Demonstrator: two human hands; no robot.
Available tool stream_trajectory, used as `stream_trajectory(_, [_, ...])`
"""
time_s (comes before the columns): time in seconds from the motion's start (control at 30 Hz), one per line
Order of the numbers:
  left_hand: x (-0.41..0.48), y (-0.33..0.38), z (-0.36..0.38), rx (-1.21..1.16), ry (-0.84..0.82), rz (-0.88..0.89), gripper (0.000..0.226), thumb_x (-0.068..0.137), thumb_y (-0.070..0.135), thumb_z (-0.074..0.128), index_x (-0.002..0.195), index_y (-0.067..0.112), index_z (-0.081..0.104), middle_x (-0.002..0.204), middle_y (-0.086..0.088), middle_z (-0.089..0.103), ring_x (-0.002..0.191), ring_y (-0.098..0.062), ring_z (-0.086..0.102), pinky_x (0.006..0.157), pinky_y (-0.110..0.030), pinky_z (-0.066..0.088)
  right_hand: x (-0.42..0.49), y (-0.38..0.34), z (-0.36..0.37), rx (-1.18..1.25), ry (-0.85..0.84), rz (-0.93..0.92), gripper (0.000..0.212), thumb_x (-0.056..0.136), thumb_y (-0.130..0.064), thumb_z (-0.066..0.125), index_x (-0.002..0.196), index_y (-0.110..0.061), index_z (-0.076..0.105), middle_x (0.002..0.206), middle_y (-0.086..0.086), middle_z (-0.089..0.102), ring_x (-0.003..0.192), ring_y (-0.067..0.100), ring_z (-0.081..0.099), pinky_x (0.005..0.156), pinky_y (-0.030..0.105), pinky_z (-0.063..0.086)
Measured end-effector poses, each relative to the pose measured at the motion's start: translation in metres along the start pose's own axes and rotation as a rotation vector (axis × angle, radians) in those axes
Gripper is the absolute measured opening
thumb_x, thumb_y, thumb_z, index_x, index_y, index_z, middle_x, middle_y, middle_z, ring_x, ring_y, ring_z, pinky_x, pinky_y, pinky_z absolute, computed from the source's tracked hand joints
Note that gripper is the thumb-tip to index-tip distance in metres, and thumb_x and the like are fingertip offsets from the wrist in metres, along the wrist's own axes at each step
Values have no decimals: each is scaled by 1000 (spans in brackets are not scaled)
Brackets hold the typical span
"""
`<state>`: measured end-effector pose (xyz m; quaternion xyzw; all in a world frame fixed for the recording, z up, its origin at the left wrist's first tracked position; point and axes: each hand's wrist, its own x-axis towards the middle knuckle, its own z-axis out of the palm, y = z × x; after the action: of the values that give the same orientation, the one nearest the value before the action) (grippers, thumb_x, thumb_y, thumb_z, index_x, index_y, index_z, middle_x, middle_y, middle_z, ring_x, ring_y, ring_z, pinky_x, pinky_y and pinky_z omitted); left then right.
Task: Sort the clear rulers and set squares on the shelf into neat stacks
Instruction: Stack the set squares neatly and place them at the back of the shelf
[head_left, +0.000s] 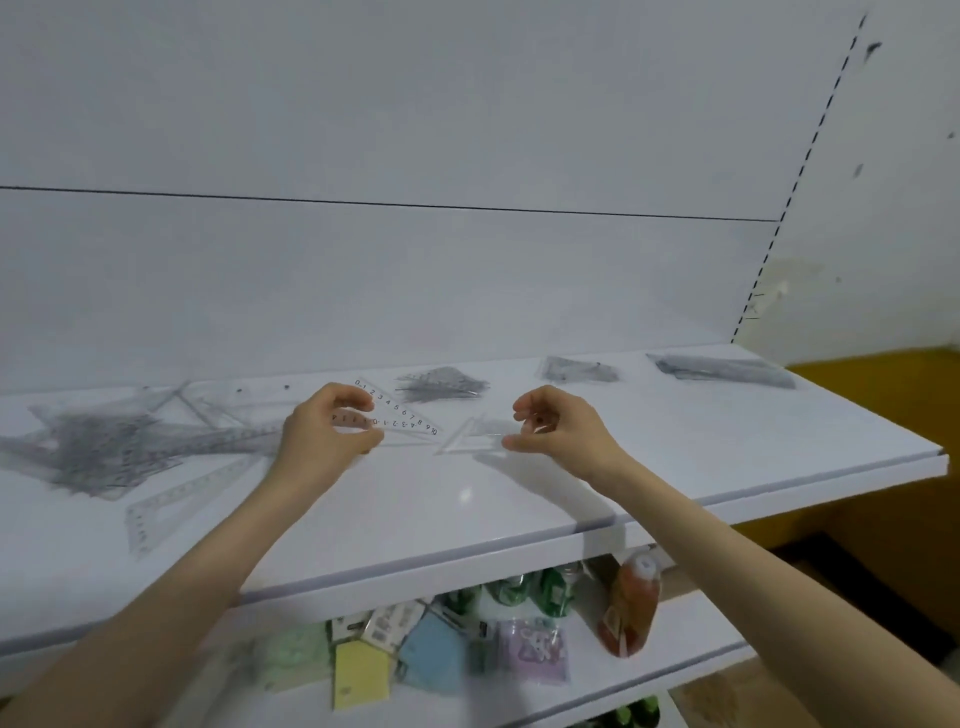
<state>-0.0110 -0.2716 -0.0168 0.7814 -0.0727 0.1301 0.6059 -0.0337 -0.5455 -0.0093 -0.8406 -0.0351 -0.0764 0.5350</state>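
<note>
Outlines blurred; left hand (327, 434) grasps numbered set square (402, 415); right hand (558, 423) pinches faint clear triangle (467, 440).

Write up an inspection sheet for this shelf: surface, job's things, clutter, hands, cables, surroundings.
Surface: white shelf, glossy.
Job's things: unsorted pile at left, with a loose ruler in front of it; triangle stack, middle stack and ruler stack along the back.
Clutter: nothing seen on this shelf.
Hands: left hand holds a numbered set square; right hand pinches a small clear set square.
Cables: nothing seen.
Surroundings: white back panel; lower shelf with an orange bottle and coloured packets.
</note>
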Motion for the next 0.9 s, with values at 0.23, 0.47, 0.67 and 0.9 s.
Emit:
stream_trajectory(0.23, [2, 0, 22, 26, 180, -17, 33, 74, -13, 70, 86, 16, 59, 91, 2, 63, 73, -13, 57, 48, -13, 48, 62, 20, -11, -79, -109, -36, 56, 75, -17, 81, 126, -11, 57, 94, -2, 61, 76, 8, 54, 75, 18, 43])
stream_trajectory(0.47, [-4, -3, -3, 88, 306, -41, 30, 75, -11, 71, 89, 12, 61, 90, -3, 63, 62, 4, 59, 49, -11, 50, 143, 7, 42, -326, -104, -99, 66, 77, -35, 77, 134, -11, 53, 133, 9, 54, 125, 25, 48, 103, 35, 41])
stream_trajectory(0.67, [-4, 0, -20, 71, 317, -49, 31, 74, -14, 71, 89, 10, 60, 87, -4, 62, 59, 5, 58, 49, -11, 49, 160, 10, 75, -573, -160, -60, 56, 80, -49, 66, 123, -13, 59, 128, 9, 56, 123, 31, 45, 98, 37, 42])
stream_trajectory(0.9, [8, 4, -6, 20, 194, -50, 32, 72, -19, 67, 82, 10, 58, 85, -6, 61, 70, -14, 56, 48, -15, 49, 136, -1, 55, -240, -238, -153, 72, 81, -42, 71, 142, -14, 44, 145, 3, 46, 135, 17, 40, 110, 28, 32])
